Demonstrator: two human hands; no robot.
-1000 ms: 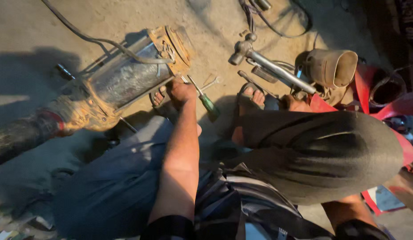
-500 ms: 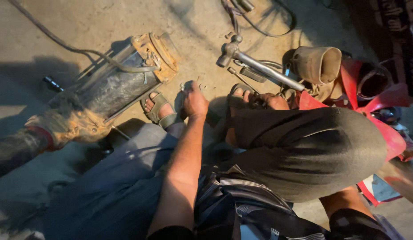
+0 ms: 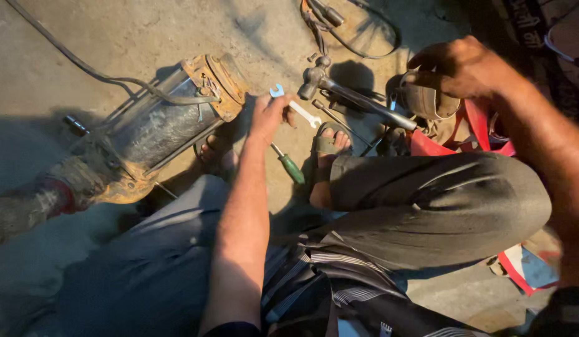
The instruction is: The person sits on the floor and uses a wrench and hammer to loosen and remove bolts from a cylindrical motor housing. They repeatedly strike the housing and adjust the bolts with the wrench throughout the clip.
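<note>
Head view: left hand [image 3: 269,115] is closed around a small open-ended spanner [image 3: 294,105], just right of the rusty pump's end flange [image 3: 217,84]. Right hand [image 3: 461,65] grips a metal cup [image 3: 423,100]. Judged step: tool selection; next, seat the spanner squarely on a flange fastener.

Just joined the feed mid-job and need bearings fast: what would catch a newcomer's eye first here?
First, the long rusty cylindrical pump lying on the concrete floor at left, cable trailing off it. Next, the left hand at centre holding a small open-ended spanner beside the pump's end, with a green-handled screwdriver on the floor below it. At upper right, the right hand rests on a brownish metal fitting.
</note>
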